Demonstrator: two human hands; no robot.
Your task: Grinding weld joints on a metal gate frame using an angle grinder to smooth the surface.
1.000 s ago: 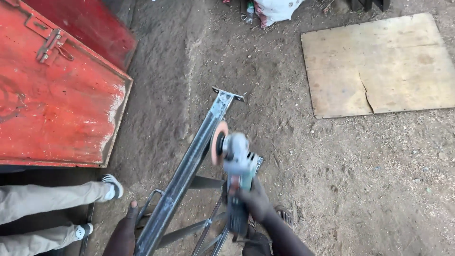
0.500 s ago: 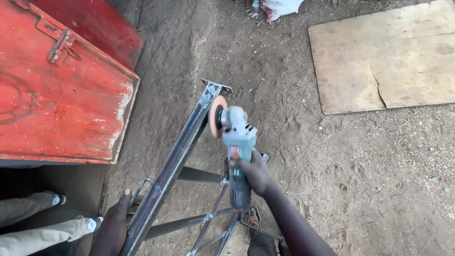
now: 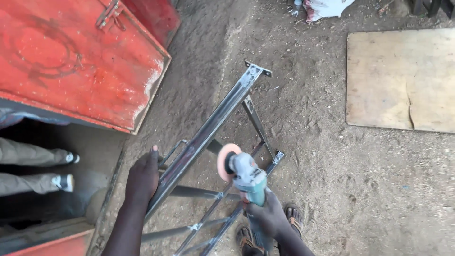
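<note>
A long bare steel frame of welded bars lies on the dirt, running from lower left up to a foot plate at upper centre. My left hand grips the frame's left edge near a small welded handle. My right hand holds a teal angle grinder by its body. Its pinkish disc stands on edge just right of the main bar, and I cannot tell whether it touches the metal. My sandalled feet show beneath the grinder.
A large red metal door panel with a latch lies at upper left. A flat plywood sheet lies at right. Another person's legs in grey trousers and sneakers stretch in from the left. A white bag sits at the top.
The view has shifted, so the frame and red panel sit further right and lower. The grinder has come back toward me along the bar. My left hand has stayed on the frame.
</note>
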